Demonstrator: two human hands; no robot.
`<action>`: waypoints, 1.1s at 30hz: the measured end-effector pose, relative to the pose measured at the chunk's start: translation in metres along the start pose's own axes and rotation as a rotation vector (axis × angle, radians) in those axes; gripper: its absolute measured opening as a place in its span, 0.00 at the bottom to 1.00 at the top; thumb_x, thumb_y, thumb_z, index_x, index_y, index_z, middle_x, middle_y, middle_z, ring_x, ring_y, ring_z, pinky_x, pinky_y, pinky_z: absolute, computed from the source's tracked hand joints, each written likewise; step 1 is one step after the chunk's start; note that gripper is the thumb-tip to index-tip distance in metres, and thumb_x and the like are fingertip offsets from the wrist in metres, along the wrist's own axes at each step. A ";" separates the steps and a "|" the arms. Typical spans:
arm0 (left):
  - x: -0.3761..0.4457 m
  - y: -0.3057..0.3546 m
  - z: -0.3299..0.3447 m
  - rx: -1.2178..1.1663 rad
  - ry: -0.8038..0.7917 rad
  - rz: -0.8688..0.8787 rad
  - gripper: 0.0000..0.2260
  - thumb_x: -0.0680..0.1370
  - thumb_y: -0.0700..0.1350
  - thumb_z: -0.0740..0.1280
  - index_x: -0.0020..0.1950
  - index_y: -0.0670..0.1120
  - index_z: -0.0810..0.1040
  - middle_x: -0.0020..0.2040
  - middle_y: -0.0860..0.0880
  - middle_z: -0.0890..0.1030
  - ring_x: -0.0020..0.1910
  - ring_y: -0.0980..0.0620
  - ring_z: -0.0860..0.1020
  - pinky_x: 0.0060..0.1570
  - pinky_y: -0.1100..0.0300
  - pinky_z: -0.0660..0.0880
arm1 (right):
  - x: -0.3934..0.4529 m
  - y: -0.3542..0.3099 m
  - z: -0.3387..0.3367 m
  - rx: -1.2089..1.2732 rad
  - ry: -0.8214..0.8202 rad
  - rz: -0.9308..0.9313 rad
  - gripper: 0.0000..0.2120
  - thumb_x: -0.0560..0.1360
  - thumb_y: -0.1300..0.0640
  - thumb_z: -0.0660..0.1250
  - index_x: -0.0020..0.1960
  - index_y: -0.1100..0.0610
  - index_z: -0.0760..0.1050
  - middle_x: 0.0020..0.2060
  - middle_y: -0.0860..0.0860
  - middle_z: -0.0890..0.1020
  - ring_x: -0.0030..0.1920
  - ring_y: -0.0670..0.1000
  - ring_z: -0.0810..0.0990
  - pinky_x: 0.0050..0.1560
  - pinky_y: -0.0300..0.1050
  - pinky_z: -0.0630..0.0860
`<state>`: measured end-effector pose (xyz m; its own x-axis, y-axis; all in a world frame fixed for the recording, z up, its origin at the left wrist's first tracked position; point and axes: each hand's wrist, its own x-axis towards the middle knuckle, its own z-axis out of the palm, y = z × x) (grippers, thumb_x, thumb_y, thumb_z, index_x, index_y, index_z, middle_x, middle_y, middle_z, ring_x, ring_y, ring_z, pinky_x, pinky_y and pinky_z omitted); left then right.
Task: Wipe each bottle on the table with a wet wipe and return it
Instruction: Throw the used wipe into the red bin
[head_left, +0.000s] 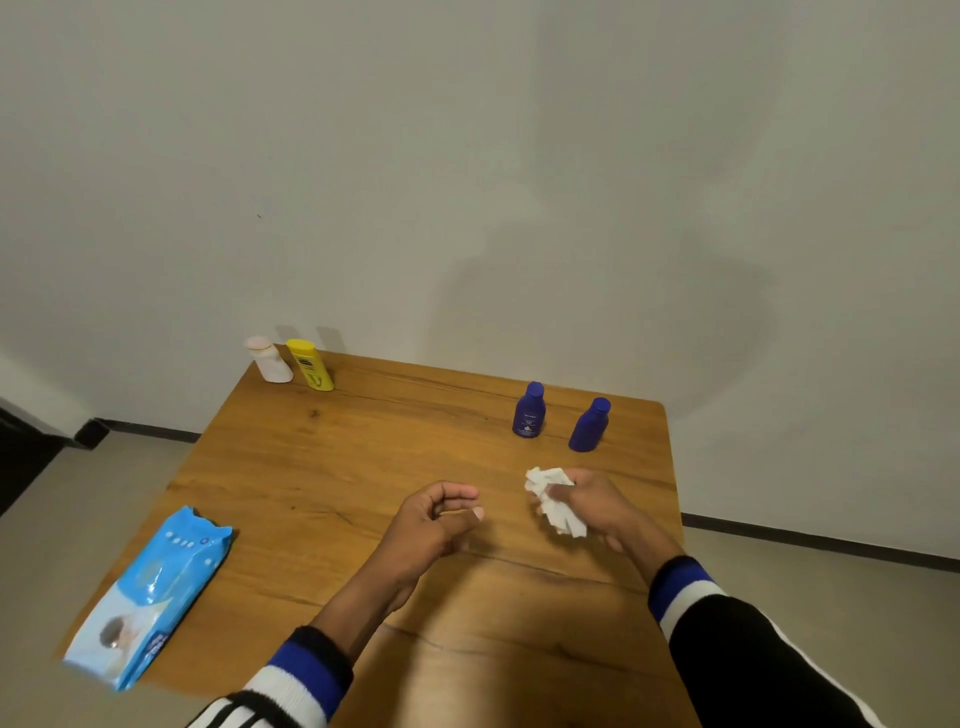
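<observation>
Both hands hovered at six o'clock: right hand (597, 501) clutched the crumpled wet wipe (553, 499), ready for wiping; left hand (434, 525) was loosely curled, empty, probably to take a bottle.

Wooden table (395, 447) against plain pale wall (363, 156), beige floor (831, 597).

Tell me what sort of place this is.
Probably a plain, sparsely furnished room at home: a wooden table pushed against a bare white wall, carrying toiletry bottles like the yellow bottle and a pack of wet wipes.
</observation>
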<state>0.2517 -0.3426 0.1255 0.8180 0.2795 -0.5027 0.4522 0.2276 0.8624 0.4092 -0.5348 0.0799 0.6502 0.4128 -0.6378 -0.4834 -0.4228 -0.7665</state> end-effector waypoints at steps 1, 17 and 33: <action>-0.002 0.001 -0.001 0.013 -0.015 -0.032 0.14 0.75 0.42 0.76 0.60 0.49 0.80 0.56 0.48 0.83 0.49 0.55 0.82 0.47 0.54 0.81 | -0.006 -0.004 0.011 0.004 -0.046 -0.006 0.12 0.81 0.61 0.64 0.62 0.61 0.78 0.47 0.59 0.87 0.42 0.56 0.84 0.38 0.48 0.80; -0.060 0.013 -0.135 -0.054 0.104 0.069 0.07 0.77 0.40 0.72 0.54 0.46 0.83 0.49 0.41 0.86 0.43 0.52 0.84 0.40 0.59 0.80 | -0.063 -0.055 0.199 0.088 -0.241 -0.156 0.16 0.81 0.47 0.63 0.56 0.58 0.81 0.49 0.57 0.87 0.46 0.53 0.86 0.45 0.49 0.81; -0.130 -0.010 -0.331 -0.343 0.346 0.087 0.09 0.79 0.43 0.70 0.58 0.45 0.77 0.53 0.41 0.85 0.51 0.43 0.85 0.44 0.50 0.84 | -0.071 -0.078 0.401 0.156 -0.290 -0.124 0.16 0.76 0.66 0.61 0.57 0.56 0.83 0.44 0.56 0.82 0.40 0.52 0.74 0.42 0.48 0.74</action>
<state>0.0234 -0.0722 0.1624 0.6551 0.5912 -0.4703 0.1971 0.4673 0.8619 0.1651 -0.2075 0.1548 0.5265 0.6749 -0.5170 -0.5094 -0.2364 -0.8274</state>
